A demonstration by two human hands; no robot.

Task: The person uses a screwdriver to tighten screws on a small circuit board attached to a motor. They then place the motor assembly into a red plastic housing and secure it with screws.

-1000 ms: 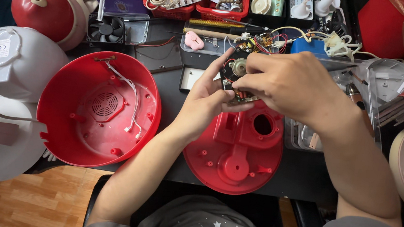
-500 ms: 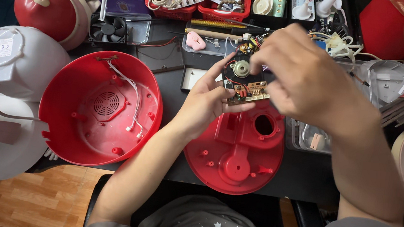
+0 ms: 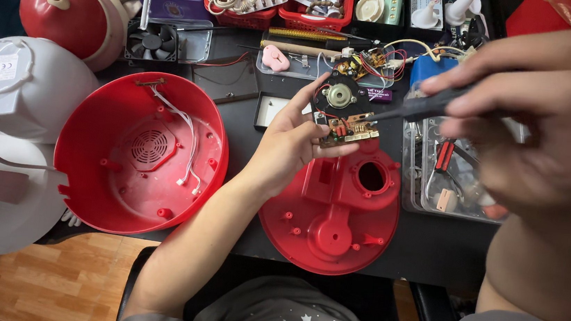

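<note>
A small circuit board with a round motor [image 3: 343, 114] is gripped in the left hand [image 3: 294, 144], fingers curled around its edge, just above the red base plate [image 3: 333, 210]. A dark screwdriver [image 3: 420, 107] is pinched in the right hand [image 3: 547, 119], its tip beside the board.
</note>
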